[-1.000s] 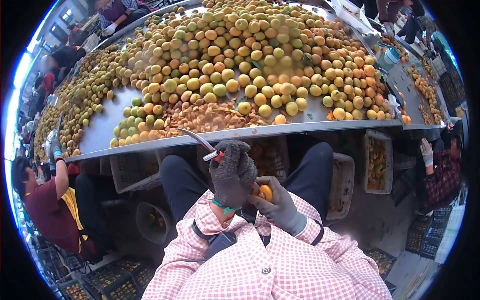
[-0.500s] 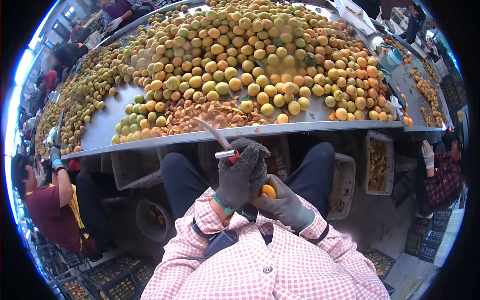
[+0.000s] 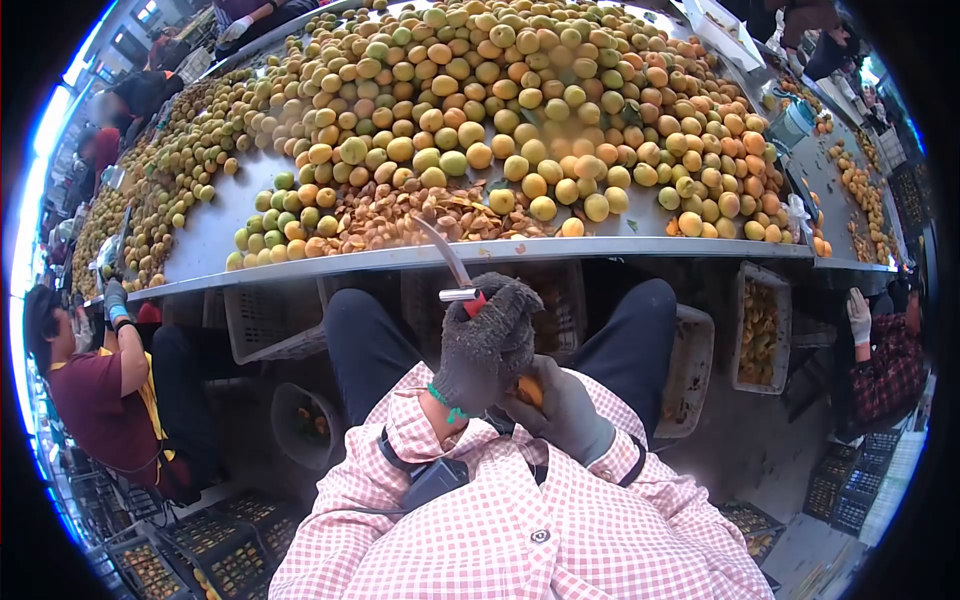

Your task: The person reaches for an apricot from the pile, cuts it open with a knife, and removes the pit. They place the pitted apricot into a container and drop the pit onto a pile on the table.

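My left hand (image 3: 483, 345), in a dark, dirty glove with a green band at the wrist, is closed around the red handle of a curved knife (image 3: 447, 247). The blade points up and away from me, with a silver collar at its base. Beside it, my right hand (image 3: 568, 408), in a grey glove, is closed on an orange apricot (image 3: 529, 391). Both hands meet in front of my chest, and the fingers hide most of the fruit. Past the knife tip, a heap of brown apricot stones (image 3: 385, 215) lies near the table edge.
A metal table (image 3: 225, 215) carries a large pile of apricots (image 3: 480, 75). Below it stand plastic crates (image 3: 762, 330) and a bucket (image 3: 305, 425). Other people sit at both sides, one in a maroon shirt (image 3: 100, 405) on the left.
The apricot in my right hand has turned and is more covered by my fingers. My hands stay together, the left still gripping the knife. The whole view has shifted slightly.
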### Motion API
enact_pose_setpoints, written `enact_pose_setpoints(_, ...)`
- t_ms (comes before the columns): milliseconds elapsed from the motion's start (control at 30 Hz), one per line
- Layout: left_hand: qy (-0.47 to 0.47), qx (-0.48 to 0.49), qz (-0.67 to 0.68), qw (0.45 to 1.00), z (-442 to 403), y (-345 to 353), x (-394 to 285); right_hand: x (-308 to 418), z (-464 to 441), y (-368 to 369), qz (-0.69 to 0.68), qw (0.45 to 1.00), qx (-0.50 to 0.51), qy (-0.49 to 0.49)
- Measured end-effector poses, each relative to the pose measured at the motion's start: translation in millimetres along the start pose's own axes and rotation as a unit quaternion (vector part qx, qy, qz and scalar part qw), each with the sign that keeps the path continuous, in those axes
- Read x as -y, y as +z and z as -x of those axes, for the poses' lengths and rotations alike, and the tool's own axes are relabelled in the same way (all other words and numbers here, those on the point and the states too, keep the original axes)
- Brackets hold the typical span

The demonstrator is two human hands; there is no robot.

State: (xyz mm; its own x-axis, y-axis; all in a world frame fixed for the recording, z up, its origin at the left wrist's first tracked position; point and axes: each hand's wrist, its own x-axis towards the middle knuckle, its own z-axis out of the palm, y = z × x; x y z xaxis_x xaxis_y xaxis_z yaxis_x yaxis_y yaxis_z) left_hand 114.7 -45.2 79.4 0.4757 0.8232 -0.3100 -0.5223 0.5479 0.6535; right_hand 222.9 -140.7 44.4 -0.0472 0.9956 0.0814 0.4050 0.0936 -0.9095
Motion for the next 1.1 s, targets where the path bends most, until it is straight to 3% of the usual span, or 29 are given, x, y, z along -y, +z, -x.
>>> enact_pose_setpoints(33,0.001,0.001,0.0,1.0,-3,-2,0,0,-2,-3,0.001,1.0,-0.001,-0.001)
enact_pose_setpoints(67,-0.03,-0.028,0.009,0.999,-4,-6,-1,0,-3,-7,-0.141,0.98,0.055,0.129)
enact_pose_setpoints(100,-0.061,-0.058,0.019,0.996,-4,-9,-1,3,-5,-10,-0.277,0.92,0.11,0.254)
enact_pose_setpoints(133,-0.062,-0.06,0.019,0.996,-2,-10,1,18,-10,-19,-0.43,0.816,0.12,0.367)
enact_pose_setpoints(167,-0.069,-0.066,0.045,0.994,0,-11,2,17,-10,-15,-0.43,0.816,0.121,0.366)
enact_pose_setpoints(233,-0.076,-0.072,0.072,0.992,2,-6,2,8,-6,-3,-0.309,0.911,0.062,0.265)
enact_pose_setpoints(267,-0.041,-0.084,0.019,0.995,5,3,-2,2,-4,2,-0.253,0.951,0.028,0.174)
enact_pose_setpoints(367,0.001,-0.096,-0.044,0.994,8,15,-5,1,1,0,-0.155,0.981,0.003,0.118)
enact_pose_setpoints(500,-0.018,-0.096,-0.006,0.995,-3,9,1,-4,1,6,-0.115,0.99,-0.065,0.051)
enact_pose_setpoints(667,-0.077,-0.092,0.074,0.99,-12,6,1,-12,-5,-3,0.05,0.999,0.002,-0.013)
enact_pose_setpoints(700,-0.108,-0.091,0.103,0.985,-14,4,0,-15,-5,-1,0.05,0.999,0.003,-0.015)
enact_pose_setpoints(800,-0.08,-0.114,0.08,0.987,-26,-2,3,-18,-7,7,-0.004,0.999,-0.037,0.0)
enact_pose_setpoints(867,-0.048,-0.123,0.041,0.99,-33,-3,0,-13,-11,10,-0.273,0.943,-0.017,0.192)
enact_pose_setpoints(900,-0.018,-0.132,0.004,0.991,-35,-3,0,-10,-11,8,-0.273,0.943,-0.017,0.192)
enact_pose_setpoints(933,-0.041,-0.073,0.006,0.996,-29,-4,-8,-5,-11,2,-0.371,0.898,0.006,0.238)
enact_pose_setpoints(967,-0.041,-0.073,0.008,0.996,-29,-6,-7,4,-12,-4,-0.463,0.84,0.029,0.282)
enact_pose_setpoints(1000,-0.025,-0.011,-0.04,0.999,-29,-9,-3,19,-15,-15,-0.512,0.79,0.034,0.336)
enact_pose_setpoints(1033,-0.009,0.051,-0.088,0.995,-29,-13,1,20,-17,-17,-0.511,0.79,0.035,0.337)
enact_pose_setpoints(1067,0.185,0.095,-0.266,0.941,-31,-11,11,20,-18,-19,-0.526,0.774,0.04,0.351)
enact_pose_setpoints(1100,0.185,0.094,-0.265,0.942,-28,-14,13,20,-19,-19,-0.54,0.757,0.045,0.366)
